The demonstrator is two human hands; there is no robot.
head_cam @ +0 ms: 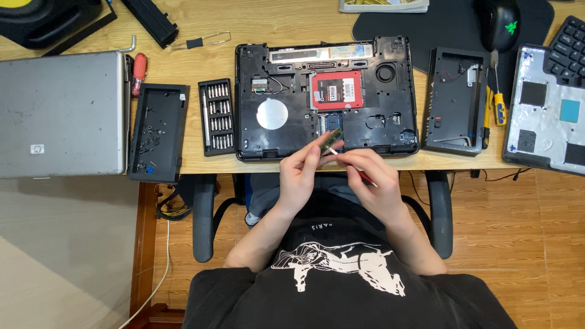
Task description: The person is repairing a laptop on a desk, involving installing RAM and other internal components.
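An opened black laptop base (286,131) lies upside down on the wooden desk (262,21), with a red drive (336,90) and a round silver disc (272,114) showing inside. At the desk's near edge my left hand (300,176) pinches a small green memory module (329,139), tilted up just in front of the laptop's open slot. My right hand (375,183) holds a thin red-handled tool (359,173) whose pale tip touches the module.
A bit set (217,116) and a black cover with loose screws (157,131) lie left of the laptop, beside a closed silver laptop (61,113). Right: another black cover (454,100), screwdrivers (495,97), a grey panel (545,113), a mouse (498,23). Chair armrests (204,213) flank me.
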